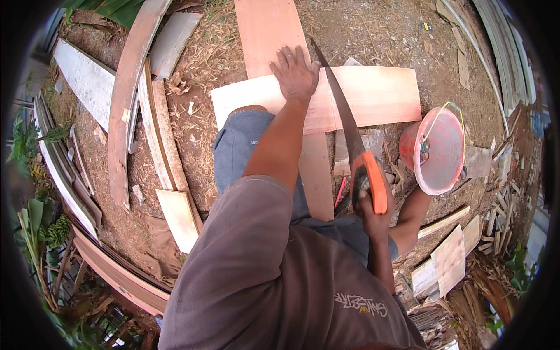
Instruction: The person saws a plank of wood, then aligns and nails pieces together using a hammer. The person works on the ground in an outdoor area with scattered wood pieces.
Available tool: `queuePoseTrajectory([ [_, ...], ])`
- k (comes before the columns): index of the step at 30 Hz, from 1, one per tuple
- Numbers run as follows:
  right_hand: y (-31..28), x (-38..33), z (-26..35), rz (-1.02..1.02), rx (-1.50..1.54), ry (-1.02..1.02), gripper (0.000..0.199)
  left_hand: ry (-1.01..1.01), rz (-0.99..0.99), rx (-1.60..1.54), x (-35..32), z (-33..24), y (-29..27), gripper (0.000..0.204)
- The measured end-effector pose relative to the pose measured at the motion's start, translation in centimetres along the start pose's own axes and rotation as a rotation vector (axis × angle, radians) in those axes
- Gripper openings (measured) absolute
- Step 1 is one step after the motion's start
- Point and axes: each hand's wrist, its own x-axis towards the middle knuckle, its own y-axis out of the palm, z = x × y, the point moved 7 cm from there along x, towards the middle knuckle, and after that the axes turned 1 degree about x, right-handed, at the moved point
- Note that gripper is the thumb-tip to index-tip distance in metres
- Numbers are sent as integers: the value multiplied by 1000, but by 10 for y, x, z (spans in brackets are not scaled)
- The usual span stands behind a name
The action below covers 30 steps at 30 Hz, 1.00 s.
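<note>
My left hand lies flat, fingers spread, on a pale wooden board that rests crosswise on a long reddish plank. My knee in blue shorts presses against the board's near edge. My right hand grips the orange handle of a hand saw. The saw's dark blade runs up and away across the board, just right of my left hand, cutting into its far edge.
A pink bucket with a yellow handle stands on the dirt to the right. Curved planks and board offcuts lie left. More wood scraps sit lower right. Sawdust and shavings cover the ground.
</note>
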Motion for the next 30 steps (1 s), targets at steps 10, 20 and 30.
queuePoseTrajectory([
  [10,42,81,-21,-11,155,95,56,-5,-12,14,-1,0,0,76],
  [20,-40,-123,19,-16,-29,99,60,-14,20,26,-1,0,6,76],
  [30,11,22,-13,31,24,-1,57,7,35,-22,0,-1,-4,76],
])
